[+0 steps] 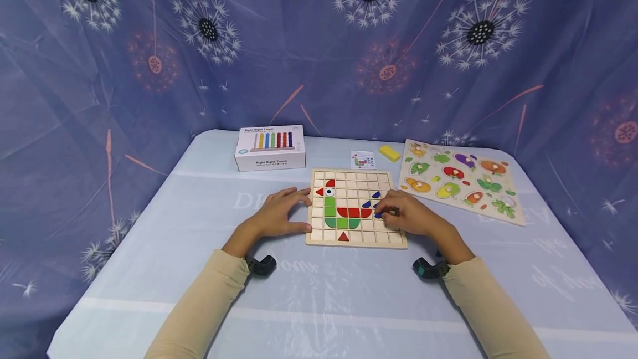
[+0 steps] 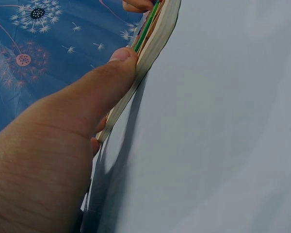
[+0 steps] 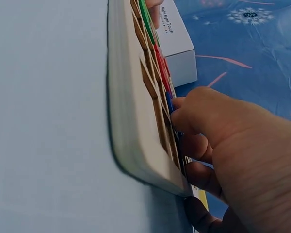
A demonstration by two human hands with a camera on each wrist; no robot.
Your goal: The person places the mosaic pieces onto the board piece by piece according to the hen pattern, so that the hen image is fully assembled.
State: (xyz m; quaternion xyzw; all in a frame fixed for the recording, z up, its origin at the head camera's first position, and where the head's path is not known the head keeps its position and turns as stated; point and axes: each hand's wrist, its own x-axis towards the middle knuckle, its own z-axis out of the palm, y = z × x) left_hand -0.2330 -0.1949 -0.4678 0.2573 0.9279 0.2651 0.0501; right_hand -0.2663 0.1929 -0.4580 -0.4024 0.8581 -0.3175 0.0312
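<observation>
A wooden grid board [image 1: 319,241] lies on the table between both hands. Set in its squares are green pieces [image 1: 330,206], red pieces [image 1: 354,213] and a white eye tile [image 1: 329,191], together forming a bird shape. Several blue pieces [image 1: 376,195] are toward the right side. My left hand [image 1: 279,212] rests against the board's left edge, thumb [image 2: 121,60] at the rim and fingers spread from it. Over the right columns, my right hand [image 1: 411,212] pinches a blue piece [image 3: 169,102] between thumb and fingertips, mostly covered by them.
Behind the board lie a small picture card [image 1: 363,159] with a bird pattern and a yellow block [image 1: 390,153]. A white box [image 1: 271,160] with a bead-rack picture stands back left. At right lies a vegetable puzzle board [image 1: 468,204]. A patterned curtain [image 1: 299,43] hangs behind the table.
</observation>
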